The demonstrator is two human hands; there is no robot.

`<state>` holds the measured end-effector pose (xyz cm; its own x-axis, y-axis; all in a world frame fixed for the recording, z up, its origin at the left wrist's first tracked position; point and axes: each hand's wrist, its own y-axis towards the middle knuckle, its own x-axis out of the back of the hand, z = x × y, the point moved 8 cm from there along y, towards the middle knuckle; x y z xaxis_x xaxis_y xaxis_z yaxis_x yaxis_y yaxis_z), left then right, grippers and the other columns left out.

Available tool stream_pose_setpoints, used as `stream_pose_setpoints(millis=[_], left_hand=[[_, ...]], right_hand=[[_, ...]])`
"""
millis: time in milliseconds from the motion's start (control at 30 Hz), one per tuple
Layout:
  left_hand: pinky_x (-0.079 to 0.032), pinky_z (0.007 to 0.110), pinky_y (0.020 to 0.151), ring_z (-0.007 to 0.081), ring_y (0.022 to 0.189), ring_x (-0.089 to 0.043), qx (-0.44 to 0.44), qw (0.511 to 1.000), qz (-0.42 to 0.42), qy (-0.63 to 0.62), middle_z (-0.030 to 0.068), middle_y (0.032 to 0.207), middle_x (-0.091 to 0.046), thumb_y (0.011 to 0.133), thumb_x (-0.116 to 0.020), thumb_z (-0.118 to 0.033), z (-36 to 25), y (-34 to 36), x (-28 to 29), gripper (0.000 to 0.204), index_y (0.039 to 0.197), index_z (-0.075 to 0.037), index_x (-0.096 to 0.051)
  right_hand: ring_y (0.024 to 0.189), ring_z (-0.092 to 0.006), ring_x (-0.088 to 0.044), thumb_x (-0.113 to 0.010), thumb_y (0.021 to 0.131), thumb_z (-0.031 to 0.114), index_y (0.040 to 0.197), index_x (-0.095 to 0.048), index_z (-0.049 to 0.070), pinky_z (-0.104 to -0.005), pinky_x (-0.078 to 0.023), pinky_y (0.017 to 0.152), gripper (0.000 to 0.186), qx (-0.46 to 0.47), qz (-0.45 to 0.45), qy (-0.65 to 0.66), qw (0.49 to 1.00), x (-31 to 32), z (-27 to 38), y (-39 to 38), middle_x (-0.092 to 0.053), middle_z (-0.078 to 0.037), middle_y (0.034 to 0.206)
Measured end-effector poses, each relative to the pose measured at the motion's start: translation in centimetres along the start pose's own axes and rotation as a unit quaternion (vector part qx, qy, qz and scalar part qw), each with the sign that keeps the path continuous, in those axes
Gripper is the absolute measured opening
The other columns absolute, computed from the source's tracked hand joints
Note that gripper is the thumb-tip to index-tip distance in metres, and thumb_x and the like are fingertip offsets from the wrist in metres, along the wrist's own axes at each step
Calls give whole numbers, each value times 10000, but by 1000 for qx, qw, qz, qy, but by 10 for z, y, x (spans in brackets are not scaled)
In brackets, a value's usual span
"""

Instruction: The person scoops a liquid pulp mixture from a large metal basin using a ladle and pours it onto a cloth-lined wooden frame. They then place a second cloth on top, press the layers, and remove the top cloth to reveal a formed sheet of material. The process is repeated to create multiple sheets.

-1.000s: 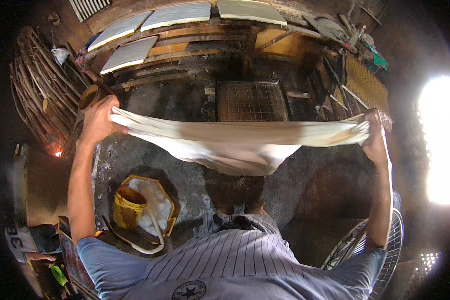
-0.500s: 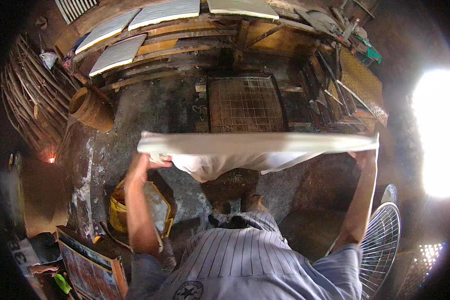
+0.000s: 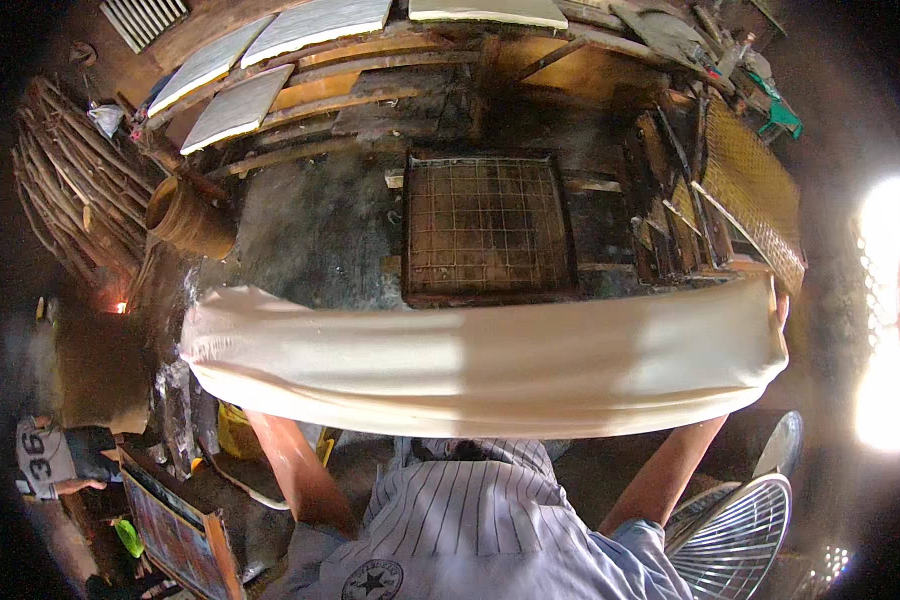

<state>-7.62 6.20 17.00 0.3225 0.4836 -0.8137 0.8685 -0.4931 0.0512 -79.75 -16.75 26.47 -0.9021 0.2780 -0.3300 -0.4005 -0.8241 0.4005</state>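
A long cream-white cloth (image 3: 490, 350) is stretched wide between my two hands, across the middle of the view in front of my body. Its lower edge sags slightly, and a shadow falls over its right half. My left forearm (image 3: 295, 460) rises behind the cloth, whose gathered left end hides most of that hand. At the right end, the fingers of my right hand (image 3: 782, 308) show along the edge, closed on the cloth; the rest is covered. Just beyond the cloth, a square dark frame with a wire grid (image 3: 485, 225) lies on the floor.
White slabs (image 3: 315, 28) rest on a wooden rack at the back. Stacked sticks (image 3: 75, 190) and a brown bucket (image 3: 190, 218) stand left. Woven panels (image 3: 755, 190) lean back right. A wire fan guard (image 3: 735, 540) is near my right elbow. Another person (image 3: 50, 460) is at lower left.
The cloth has swung from a narrow, nearly edge-on band to a broad spread sheet, lower and nearer my body. My hands have moved farther apart, still holding its ends.
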Motion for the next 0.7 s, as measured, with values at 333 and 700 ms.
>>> stream_pose_setpoints(millis=[333,700], left_hand=[[-437,441,929,266,1063,-537,18,986,95,135,89,1162,-569,901,-450,-461,107,100,-191,451,1167,-109,-539],[-280,675,913,358,1242,-391,236,910,134,314,121,1378,-402,845,-377,-619,351,246,-222,685,1340,-146,-378]], right_hand=[[1124,-219,-508,-432,951,255,1422,-250,68,-366,-411,987,539,-34,164,2,986,-121,-50,163,-455,-108,1313],[1071,-171,-487,-468,822,645,1248,-471,253,-416,-370,794,579,-250,131,-137,949,-158,-312,286,-528,32,1197]])
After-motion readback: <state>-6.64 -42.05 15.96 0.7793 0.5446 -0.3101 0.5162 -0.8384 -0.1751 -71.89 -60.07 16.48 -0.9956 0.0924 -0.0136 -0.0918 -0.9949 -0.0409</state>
